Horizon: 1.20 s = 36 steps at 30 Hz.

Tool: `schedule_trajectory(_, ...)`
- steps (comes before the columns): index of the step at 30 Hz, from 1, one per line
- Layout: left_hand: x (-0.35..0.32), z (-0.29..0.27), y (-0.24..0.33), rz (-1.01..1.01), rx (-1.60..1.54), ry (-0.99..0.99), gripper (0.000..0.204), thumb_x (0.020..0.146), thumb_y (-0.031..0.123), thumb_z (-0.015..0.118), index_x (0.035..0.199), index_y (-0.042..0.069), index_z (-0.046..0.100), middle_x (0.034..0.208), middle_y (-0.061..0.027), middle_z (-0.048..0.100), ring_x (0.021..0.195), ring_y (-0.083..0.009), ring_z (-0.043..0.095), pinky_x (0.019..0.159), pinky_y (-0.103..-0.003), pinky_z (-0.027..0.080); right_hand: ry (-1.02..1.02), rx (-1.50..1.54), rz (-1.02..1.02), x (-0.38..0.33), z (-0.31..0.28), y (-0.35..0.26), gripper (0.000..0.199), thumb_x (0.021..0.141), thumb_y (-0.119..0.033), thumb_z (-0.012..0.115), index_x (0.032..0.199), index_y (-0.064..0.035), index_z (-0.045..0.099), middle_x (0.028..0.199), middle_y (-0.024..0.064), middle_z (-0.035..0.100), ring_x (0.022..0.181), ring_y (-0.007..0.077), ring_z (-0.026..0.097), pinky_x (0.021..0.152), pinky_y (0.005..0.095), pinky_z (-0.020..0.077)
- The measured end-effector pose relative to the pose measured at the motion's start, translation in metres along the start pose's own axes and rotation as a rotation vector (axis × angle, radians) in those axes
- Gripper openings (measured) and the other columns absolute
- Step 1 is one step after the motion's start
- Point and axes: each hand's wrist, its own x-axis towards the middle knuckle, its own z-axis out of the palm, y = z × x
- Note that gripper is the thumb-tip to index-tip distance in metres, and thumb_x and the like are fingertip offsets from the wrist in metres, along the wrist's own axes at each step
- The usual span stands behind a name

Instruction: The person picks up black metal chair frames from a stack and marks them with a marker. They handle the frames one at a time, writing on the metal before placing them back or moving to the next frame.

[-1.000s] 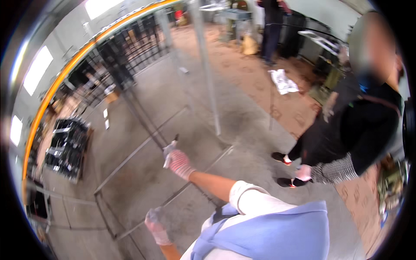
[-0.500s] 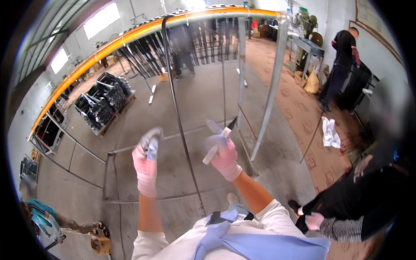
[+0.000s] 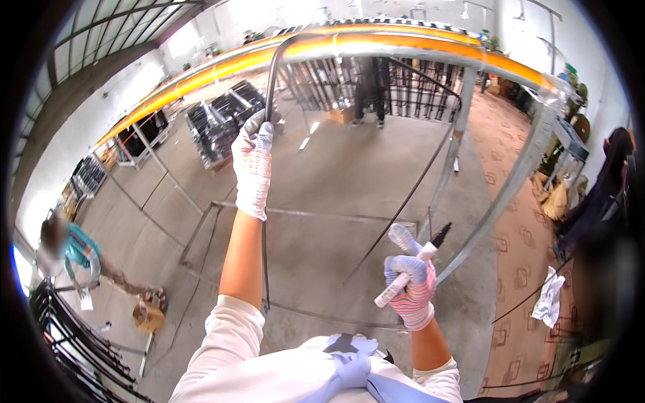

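Note:
A thin black rod (image 3: 271, 87) with a bent top hangs over the orange-topped rail (image 3: 376, 44) in front of me. My left hand (image 3: 252, 168), in a striped glove with grey fingertips, is raised and closed around this rod below its bend. Lower down, the rod runs on behind my left forearm. My right hand (image 3: 415, 285), gloved the same way, holds a white marker pen (image 3: 392, 291) slantwise, its black end pointing up and right. One finger of that hand stretches away from the pen. A second black rod (image 3: 410, 191) hangs to the right of the first.
Grey metal legs (image 3: 521, 191) carry the rail, and a low floor frame (image 3: 309, 213) lies beneath. Black parts are stacked on a pallet (image 3: 225, 124) beyond. A person in teal (image 3: 84, 252) works at left near a cardboard box (image 3: 148, 314). White crumpled wrapping (image 3: 549, 299) lies at right.
My left hand has gone up and forward and taken hold of the hanging rod. My right hand, still with the marker, appears lower and farther right. The whole view has turned.

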Motion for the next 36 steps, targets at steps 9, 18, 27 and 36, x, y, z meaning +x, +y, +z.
schedule_trajectory(9,-0.043,-0.050,-0.033,-0.003,0.119,0.081,0.028,0.084,0.013,0.058,0.109,0.001,0.055,0.090,-0.0029,0.061,0.071,-0.0035,0.050,0.063,-0.016,0.042,0.026,0.078,0.015,0.007,0.008,0.011,0.026,0.065,0.013,0.057,0.083,-0.0038,0.051,0.108,0.0220,0.056,0.082,0.0210,0.058,0.061,0.0251,0.0453)
schedule_trajectory(18,-0.052,-0.052,-0.023,-0.036,0.107,-0.003,0.031,0.084,0.020,0.058,0.109,0.002,0.056,0.085,-0.0044,0.061,0.063,-0.0048,0.050,0.060,-0.016,0.041,-0.011,0.157,0.082,0.005,0.023,0.017,0.034,0.062,0.003,0.068,0.088,-0.0083,0.050,0.114,0.0249,0.052,0.092,0.0273,0.059,0.064,0.0266,0.0465)
schedule_trajectory(27,-0.040,-0.043,-0.006,-0.124,0.000,-0.114,0.036,0.083,0.025,0.059,0.107,-0.001,0.054,0.079,-0.0048,0.061,0.054,-0.0035,0.050,0.051,-0.015,0.039,-0.049,0.080,0.092,0.011,0.025,0.011,0.027,0.060,0.000,0.067,0.083,-0.0063,0.054,0.114,0.0246,0.052,0.083,0.0272,0.060,0.060,0.0288,0.0460)
schedule_trajectory(36,-0.006,-0.009,0.008,0.007,0.077,-0.062,0.026,0.085,0.018,0.056,0.103,-0.001,0.057,0.078,-0.0037,0.060,0.056,-0.0038,0.048,0.051,-0.017,0.039,0.037,0.023,0.033,0.003,0.044,0.002,0.031,0.059,-0.008,0.066,0.087,-0.0110,0.054,0.112,0.0232,0.054,0.081,0.0303,0.060,0.062,0.0327,0.0467)
